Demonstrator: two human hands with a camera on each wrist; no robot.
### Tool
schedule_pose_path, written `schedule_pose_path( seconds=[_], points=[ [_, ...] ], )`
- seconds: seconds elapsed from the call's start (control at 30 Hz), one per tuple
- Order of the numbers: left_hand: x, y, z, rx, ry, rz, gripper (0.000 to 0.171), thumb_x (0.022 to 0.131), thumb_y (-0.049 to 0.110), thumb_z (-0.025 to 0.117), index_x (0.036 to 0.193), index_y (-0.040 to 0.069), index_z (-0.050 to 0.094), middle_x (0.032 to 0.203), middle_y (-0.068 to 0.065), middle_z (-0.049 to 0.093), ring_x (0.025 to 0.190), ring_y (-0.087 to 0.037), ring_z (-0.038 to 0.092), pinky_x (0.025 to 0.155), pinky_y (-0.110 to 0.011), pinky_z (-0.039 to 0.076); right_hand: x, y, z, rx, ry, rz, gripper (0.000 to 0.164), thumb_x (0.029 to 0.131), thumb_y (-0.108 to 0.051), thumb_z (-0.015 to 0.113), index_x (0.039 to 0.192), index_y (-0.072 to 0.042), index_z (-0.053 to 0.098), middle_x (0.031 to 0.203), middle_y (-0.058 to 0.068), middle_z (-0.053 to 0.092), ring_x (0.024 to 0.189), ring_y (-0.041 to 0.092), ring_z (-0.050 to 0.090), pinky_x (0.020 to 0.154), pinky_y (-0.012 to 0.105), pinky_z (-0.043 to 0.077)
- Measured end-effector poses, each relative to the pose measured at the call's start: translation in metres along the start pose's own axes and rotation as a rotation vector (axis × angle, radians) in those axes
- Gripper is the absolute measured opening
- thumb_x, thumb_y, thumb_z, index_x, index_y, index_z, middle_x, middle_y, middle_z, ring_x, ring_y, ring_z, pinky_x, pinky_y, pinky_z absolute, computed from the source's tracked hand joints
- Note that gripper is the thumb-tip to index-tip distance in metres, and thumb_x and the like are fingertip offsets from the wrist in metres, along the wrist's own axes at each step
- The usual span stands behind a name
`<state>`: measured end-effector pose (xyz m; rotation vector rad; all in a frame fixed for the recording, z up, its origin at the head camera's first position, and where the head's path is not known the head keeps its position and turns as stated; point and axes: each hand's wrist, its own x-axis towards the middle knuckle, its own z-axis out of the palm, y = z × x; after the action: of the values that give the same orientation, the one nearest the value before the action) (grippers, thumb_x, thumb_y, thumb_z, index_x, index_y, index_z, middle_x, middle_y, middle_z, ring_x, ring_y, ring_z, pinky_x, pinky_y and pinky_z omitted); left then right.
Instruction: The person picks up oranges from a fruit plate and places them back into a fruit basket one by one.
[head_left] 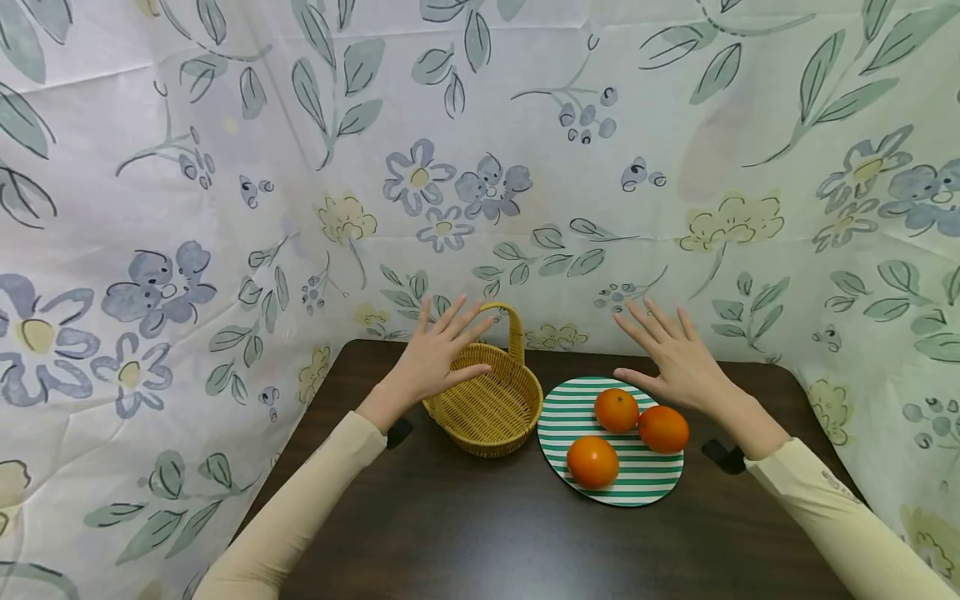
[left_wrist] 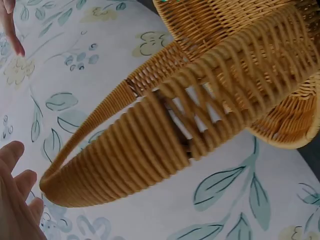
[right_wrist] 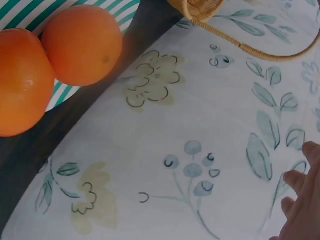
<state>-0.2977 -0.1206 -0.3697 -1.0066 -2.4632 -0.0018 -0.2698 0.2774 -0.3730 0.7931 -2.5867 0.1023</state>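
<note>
Toward the left of the dark surface [head_left: 450,533], the left hand [head_left: 435,362] is raised near the wicker basket [head_left: 491,447], fingers straight and spread. The roundish basket opens upward near the far edge, its handle [head_left: 516,333] (partly hidden behind that hand) arching above the rim; room stretches from its near side toward the person. Just beside it, a plate [head_left: 645,485] with crosswise stripes bears three oranges [head_left: 592,462]. The right hand [head_left: 678,367] is raised near them, fingers likewise fanned.

On dark table [head_left: 480,533]: basket [head_left: 491,412]; striped plate [head_left: 641,482]
</note>
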Motion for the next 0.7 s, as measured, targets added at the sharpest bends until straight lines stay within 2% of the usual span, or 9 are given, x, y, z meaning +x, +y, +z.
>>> schedule_pose_path(
  seconds=[0.23, 0.47, 0.7],
  points=[
    [-0.011, -0.004, 0.007, -0.053, 0.052, -0.060, 0.075, 0.088, 0.068, 0.034, 0.150, 0.031, 0.013, 0.156, 0.005, 0.009, 0.144, -0.017, 0.000, 0.110, -0.056, -0.009, -0.012, 0.007, 0.012, 0.021, 0.034, 0.006, 0.086, 0.080, -0.052, 0.064, 0.149, -0.022, 0.023, 0.156, 0.003, 0.012, 0.144, 0.027, 0.003, 0.112, 0.054, -0.005],
    [-0.024, -0.006, 0.017, -0.114, 0.086, -0.118, 0.077, 0.088, 0.066, 0.039, 0.150, 0.025, 0.018, 0.156, 0.005, 0.009, 0.143, -0.023, 0.008, 0.111, -0.057, -0.005, -0.027, 0.012, 0.027, 0.025, 0.045, 0.002, 0.086, 0.078, -0.051, 0.067, 0.147, -0.017, 0.028, 0.155, 0.007, 0.017, 0.143, 0.030, 0.007, 0.112, 0.055, -0.005],
    [-0.035, -0.007, 0.025, -0.156, 0.138, -0.170, 0.078, 0.088, 0.065, 0.040, 0.150, 0.023, 0.018, 0.155, 0.002, 0.016, 0.142, -0.024, 0.013, 0.112, -0.056, 0.000, -0.040, 0.015, 0.037, 0.063, 0.041, 0.055, 0.085, 0.078, -0.049, 0.068, 0.147, -0.018, 0.029, 0.154, 0.008, 0.019, 0.143, 0.030, 0.010, 0.112, 0.056, 0.001]
  ],
)
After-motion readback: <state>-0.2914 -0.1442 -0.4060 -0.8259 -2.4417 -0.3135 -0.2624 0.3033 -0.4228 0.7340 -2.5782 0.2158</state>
